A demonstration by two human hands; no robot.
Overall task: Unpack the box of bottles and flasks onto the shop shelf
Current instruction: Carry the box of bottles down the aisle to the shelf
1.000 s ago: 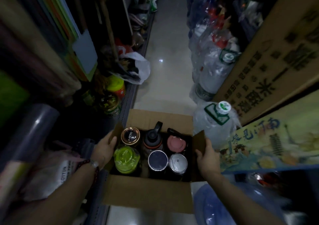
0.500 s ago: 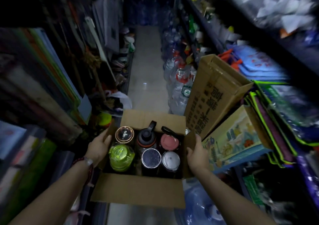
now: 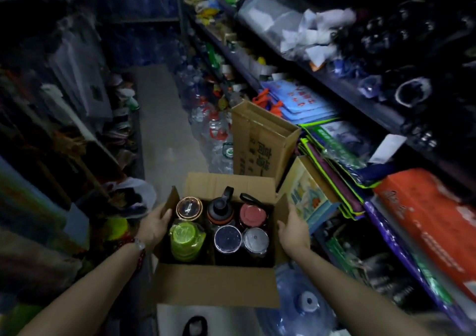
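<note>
An open cardboard box (image 3: 219, 286) is held low in the middle of the aisle, its flaps spread. Inside stand several bottles and flasks: a green-lidded bottle (image 3: 186, 238), a copper-rimmed flask (image 3: 189, 207), a black-capped bottle (image 3: 220, 208), a pink-lidded flask (image 3: 253, 214), a dark-lidded one (image 3: 228, 239) and a silver-lidded one (image 3: 256, 239). My left hand (image 3: 154, 226) grips the box's left side by the flap. On the other side my right hand (image 3: 292, 230) holds the right wall. The shop shelf (image 3: 322, 78) runs along the right, crowded with goods.
A tall open carton (image 3: 260, 140) stands just beyond the box, with a picture box (image 3: 307, 196) beside it. Water bottles (image 3: 213, 129) line the aisle floor on the right, and a big blue jug (image 3: 304, 304) sits below my right arm. Cluttered shelves fill the left.
My view has lifted and swung right, so more of the right-hand shelving shows. Both hands keep the same hold on the box, which stays level.
</note>
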